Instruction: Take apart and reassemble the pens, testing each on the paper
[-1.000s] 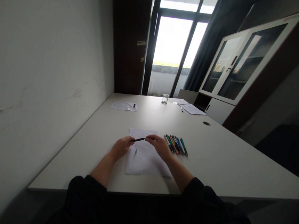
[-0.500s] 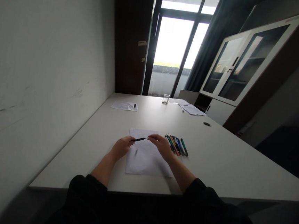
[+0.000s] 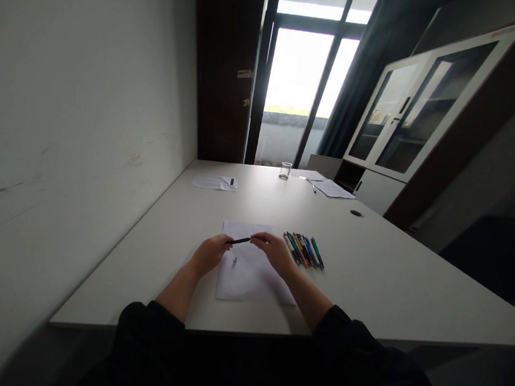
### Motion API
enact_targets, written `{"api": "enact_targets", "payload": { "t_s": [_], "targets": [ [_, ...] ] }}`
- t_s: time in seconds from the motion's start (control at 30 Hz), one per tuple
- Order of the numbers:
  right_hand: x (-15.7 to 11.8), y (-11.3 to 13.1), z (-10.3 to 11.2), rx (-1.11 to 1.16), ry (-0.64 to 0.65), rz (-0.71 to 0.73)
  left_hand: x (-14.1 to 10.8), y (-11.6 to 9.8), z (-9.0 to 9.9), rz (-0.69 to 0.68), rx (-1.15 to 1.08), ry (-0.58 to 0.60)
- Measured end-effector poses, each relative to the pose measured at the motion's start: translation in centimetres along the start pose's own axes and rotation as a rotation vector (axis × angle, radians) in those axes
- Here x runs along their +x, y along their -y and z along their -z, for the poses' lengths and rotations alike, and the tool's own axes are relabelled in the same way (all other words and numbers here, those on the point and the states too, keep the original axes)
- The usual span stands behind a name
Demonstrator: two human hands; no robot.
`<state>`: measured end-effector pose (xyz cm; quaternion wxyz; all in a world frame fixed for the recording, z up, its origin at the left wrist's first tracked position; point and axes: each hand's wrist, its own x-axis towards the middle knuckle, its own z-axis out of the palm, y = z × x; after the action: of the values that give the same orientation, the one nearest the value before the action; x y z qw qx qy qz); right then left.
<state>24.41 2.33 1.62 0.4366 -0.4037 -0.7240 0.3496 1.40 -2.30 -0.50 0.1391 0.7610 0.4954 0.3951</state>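
Note:
A black pen barrel (image 3: 239, 241) is pinched at its left end by my left hand (image 3: 210, 254). At its other end the fingertips of my right hand (image 3: 272, 252) are pressed together; the thin part they grip is mostly hidden. Both hands are over the white paper (image 3: 249, 282), which has writing near its top. A small pen tip piece (image 3: 235, 260) lies on that paper, below the barrel. Just right of my right hand, several pens (image 3: 304, 251) of different colours lie side by side on the table.
The white table (image 3: 156, 268) meets a wall on the left. Farther back are a paper with a dark mark (image 3: 214, 182), a glass jar (image 3: 285, 171), more papers (image 3: 334, 189), a pen (image 3: 314, 188) and a round cable hole (image 3: 356, 214).
My right hand has moved slightly left, closer to the barrel's end, and less of the thin part between them shows. My left hand is in the same place.

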Motion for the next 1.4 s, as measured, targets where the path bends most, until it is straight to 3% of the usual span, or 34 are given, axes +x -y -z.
{"api": "enact_targets", "payload": {
  "t_s": [0.4, 0.63, 1.07, 1.27, 1.4],
  "targets": [
    [-0.1, -0.3, 0.0, 0.0, 0.024, 0.016, 0.0, 0.0, 0.0, 0.018, -0.027, 0.006],
    [0.0, -0.6, 0.6, 0.092, -0.048, -0.01, 0.0, 0.2, 0.0, 0.011, -0.021, -0.004],
    [-0.3, 0.2, 0.2, 0.017, 0.009, -0.001, 0.0, -0.1, 0.1, 0.003, -0.014, 0.012],
    [-0.4, -0.3, 0.1, -0.056, -0.106, 0.022, 0.0, 0.4, 0.1, 0.023, -0.002, -0.006],
    [-1.0, 0.5, -0.4, -0.231, 0.042, 0.188, 0.0, 0.7, 0.2, 0.048, 0.029, -0.031]
  ]
}}
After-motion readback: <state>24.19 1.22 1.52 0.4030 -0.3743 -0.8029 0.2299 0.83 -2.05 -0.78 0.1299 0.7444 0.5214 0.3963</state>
